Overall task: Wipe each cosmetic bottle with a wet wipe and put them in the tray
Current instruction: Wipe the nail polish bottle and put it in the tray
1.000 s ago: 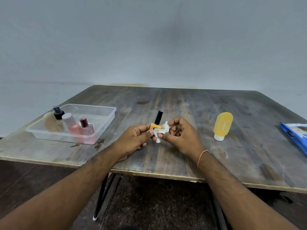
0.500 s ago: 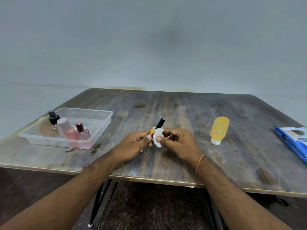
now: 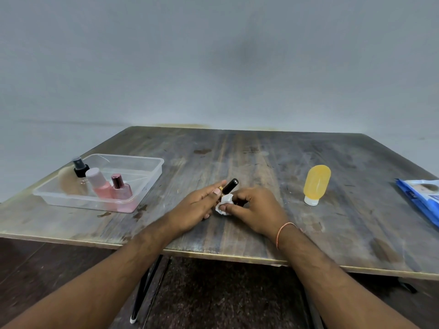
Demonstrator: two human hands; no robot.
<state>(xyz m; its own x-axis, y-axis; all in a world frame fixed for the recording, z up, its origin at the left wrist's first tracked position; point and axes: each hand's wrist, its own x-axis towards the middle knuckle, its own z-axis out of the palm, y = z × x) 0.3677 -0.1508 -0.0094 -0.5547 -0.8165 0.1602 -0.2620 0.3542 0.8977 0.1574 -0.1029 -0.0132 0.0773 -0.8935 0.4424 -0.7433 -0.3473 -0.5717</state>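
Note:
A small nail polish bottle [image 3: 230, 186] with a black cap and an orange body is pinched by my left hand [image 3: 193, 208] just above the table's near middle; the body is mostly hidden. My right hand [image 3: 255, 211] holds a crumpled white wet wipe [image 3: 223, 205] against the bottle's lower part. The cap tilts up and to the right. A clear plastic tray [image 3: 152, 173] at the left holds a black-capped spray bottle [image 3: 79, 168], a pink bottle [image 3: 99, 185] and a pink perfume bottle [image 3: 121, 189]. A yellow squeeze bottle [image 3: 316, 184] stands on its white cap to the right.
A blue wet wipe packet [image 3: 421, 198] lies at the table's right edge. The worn wooden table [image 3: 237, 150] ends close to me, with dark floor and a table leg below. A plain grey wall stands behind.
The bottle has tipped further to the right and sunk lower between my hands. The wipe has bunched up under my right thumb. Both hands have stayed in the same spot on the table.

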